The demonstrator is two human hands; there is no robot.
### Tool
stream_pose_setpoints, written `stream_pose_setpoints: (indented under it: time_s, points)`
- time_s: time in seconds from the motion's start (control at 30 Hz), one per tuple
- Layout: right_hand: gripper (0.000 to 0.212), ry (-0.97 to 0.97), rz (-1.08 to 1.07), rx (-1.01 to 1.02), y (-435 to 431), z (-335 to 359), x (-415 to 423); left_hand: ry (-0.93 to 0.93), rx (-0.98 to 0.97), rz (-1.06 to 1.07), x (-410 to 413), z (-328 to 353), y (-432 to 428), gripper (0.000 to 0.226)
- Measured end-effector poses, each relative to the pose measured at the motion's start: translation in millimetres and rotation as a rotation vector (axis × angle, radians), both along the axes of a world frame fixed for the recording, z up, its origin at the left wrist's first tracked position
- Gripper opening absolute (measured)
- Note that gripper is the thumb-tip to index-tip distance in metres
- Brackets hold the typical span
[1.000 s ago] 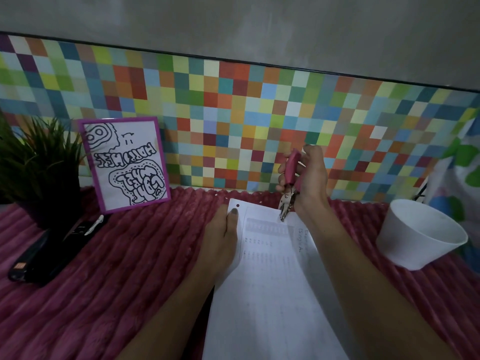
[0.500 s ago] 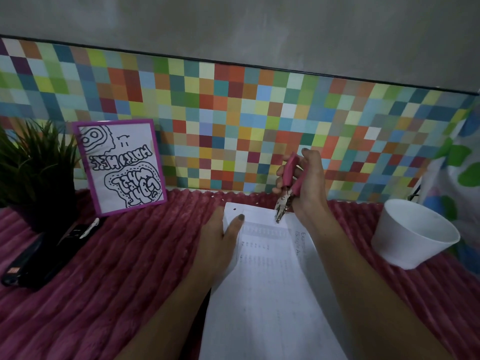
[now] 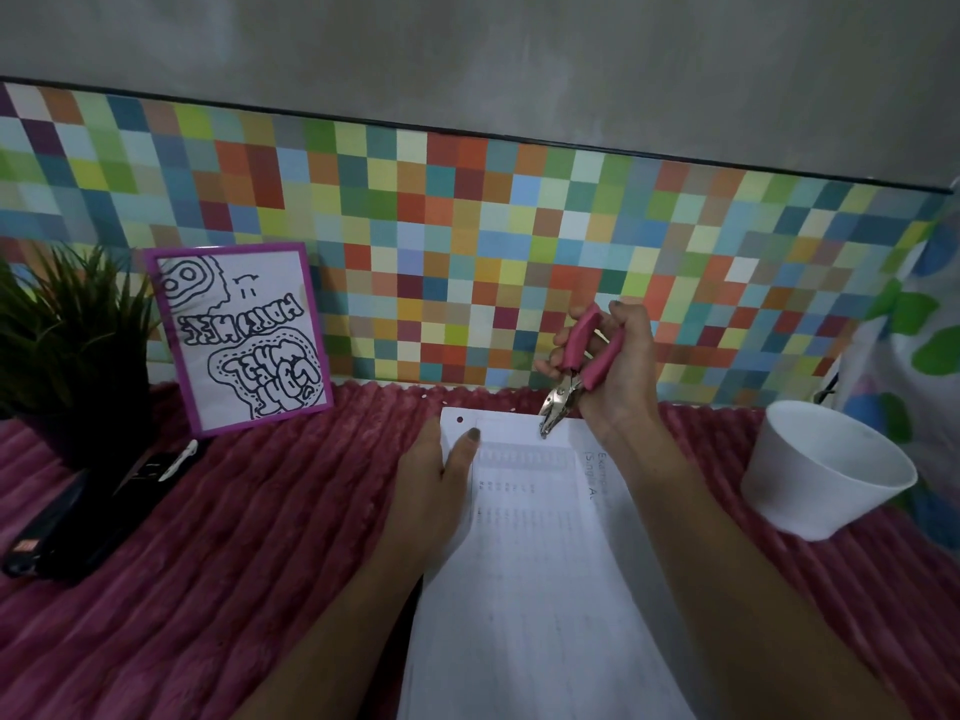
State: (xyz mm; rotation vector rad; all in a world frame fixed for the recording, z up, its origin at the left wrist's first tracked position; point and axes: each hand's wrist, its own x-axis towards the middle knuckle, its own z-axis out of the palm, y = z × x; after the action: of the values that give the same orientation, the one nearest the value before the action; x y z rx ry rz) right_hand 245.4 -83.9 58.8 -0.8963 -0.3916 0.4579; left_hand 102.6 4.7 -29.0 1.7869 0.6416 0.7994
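Note:
A white printed sheet of paper [image 3: 530, 553] lies on the pink ribbed fabric, with one small hole near its far left corner. My left hand [image 3: 431, 491] holds its left edge, thumb on top of the page. My right hand [image 3: 615, 366] grips a pink-handled hole punch [image 3: 576, 371], handles apart. The punch's metal jaws sit at the sheet's far edge, right of the middle. Tiny paper dots lie on the fabric beyond the sheet.
A white cup [image 3: 826, 470] stands at the right. A purple-framed doodle card [image 3: 241, 337] leans on the colourful checked wall at the left, beside a green plant [image 3: 67, 330]. A black stapler [image 3: 88, 511] lies in front of the plant. Patterned cloth [image 3: 914, 345] hangs at the far right.
The punch's handles have spread apart in my right hand. My left thumb has slid a little along the paper. The sheet stays in place.

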Motion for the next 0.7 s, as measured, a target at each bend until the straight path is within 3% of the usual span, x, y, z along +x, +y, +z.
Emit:
stream_pose_setpoints:
  time_s: [0.07, 0.13, 0.2, 0.37, 0.43, 0.53, 0.63, 0.7]
  points:
    - [0.033, 0.081, -0.002, -0.001, 0.8, 1.8, 0.8, 0.028, 0.009, 0.008, 1.3, -1.6, -0.3, 0.049]
    - [0.030, 0.086, 0.014, -0.066, 1.6, 5.2, 1.5, 0.046, 0.030, -0.001, 1.7, -3.7, -1.1, 0.031]
    - [0.025, 0.002, 0.041, -0.169, 3.7, 7.4, 0.0, 0.034, 0.066, -0.014, -0.5, -0.3, -3.8, 0.015]
    - [0.019, -0.347, -0.030, -0.525, 22.8, 9.5, -13.6, -0.009, 0.158, -0.045, -3.5, 2.6, -4.8, 0.022]
    - [0.026, -0.395, -0.034, -0.588, 27.9, 11.2, -17.9, -0.004, 0.179, -0.040, -2.3, 0.7, -3.7, 0.024]
    - [0.034, -0.275, -0.070, -0.512, 26.4, 16.9, -15.0, 0.003, 0.171, -0.010, -2.8, 1.3, -3.4, 0.019]
    - [0.034, -0.193, -0.130, -0.476, 17.9, 21.4, -8.5, 0.002, 0.168, 0.011, -3.0, 2.3, -3.7, 0.028]
    - [0.032, -0.138, -0.176, -0.450, 12.9, 21.7, -4.5, 0.000, 0.181, 0.022, -2.3, 2.4, -3.4, 0.021]
